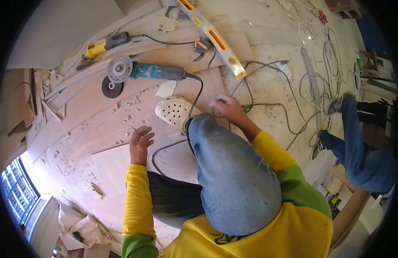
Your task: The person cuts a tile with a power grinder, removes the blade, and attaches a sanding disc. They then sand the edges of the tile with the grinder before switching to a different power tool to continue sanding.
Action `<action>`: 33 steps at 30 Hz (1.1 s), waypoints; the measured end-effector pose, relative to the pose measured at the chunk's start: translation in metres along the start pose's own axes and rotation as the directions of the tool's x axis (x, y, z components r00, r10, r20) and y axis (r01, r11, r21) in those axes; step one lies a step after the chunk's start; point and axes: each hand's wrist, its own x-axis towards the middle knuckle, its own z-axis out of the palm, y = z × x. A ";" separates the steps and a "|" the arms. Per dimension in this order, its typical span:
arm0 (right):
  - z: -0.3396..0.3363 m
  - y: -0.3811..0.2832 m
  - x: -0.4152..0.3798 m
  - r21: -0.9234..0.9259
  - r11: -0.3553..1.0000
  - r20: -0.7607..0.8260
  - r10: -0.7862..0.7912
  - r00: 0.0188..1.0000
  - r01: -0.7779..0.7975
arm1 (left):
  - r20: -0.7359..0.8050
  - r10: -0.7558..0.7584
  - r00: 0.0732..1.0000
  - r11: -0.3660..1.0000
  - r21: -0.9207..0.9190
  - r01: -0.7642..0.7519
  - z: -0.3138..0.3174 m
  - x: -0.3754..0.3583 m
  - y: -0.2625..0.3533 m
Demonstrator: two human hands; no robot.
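Note:
My left hand (141, 144) is held above the plywood floor, fingers loosely bent and apart, with nothing in it. Beside my raised knee, my right hand (229, 108) is closed with its fingers curled and slightly blurred; what they hold, if anything, is hidden. A black power cord (200, 92) runs from the teal angle grinder (158, 71) down past my white clog (175, 112). The grinder lies on its side, its metal disc (120, 69) facing up. Next to that disc is a black grinding disc (112, 87). Neither hand touches the grinder.
A yellow grinder (105, 44), a tape measure (202, 44) and a long spirit level (216, 39) lie beyond. Tangled cables and a power strip (284, 69) are at right, where another person's jeans (355, 142) show. Wood chips and a sack (88, 228) lie at left.

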 end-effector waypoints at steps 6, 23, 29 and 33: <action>-0.072 -0.176 -0.039 0.593 0.799 0.211 -0.039 0.977 -0.096 | 0.336 0.323 0.885 0.946 -0.086 -0.312 0.113 -0.034 0.105; -0.305 0.032 -0.004 -0.827 0.514 -0.515 -0.528 0.676 -0.228 | 0.264 0.591 0.762 0.596 -0.780 -0.193 0.083 -0.006 0.224; -0.370 0.077 -0.028 -0.579 0.636 -0.782 -0.257 0.567 -0.510 | 0.304 0.562 0.770 0.725 -0.629 -0.281 0.108 -0.009 0.258; -0.366 0.138 -0.031 -0.616 0.635 -0.758 -0.317 0.570 -0.466 | 0.390 0.754 0.529 0.644 -0.600 -0.475 0.086 0.015 0.318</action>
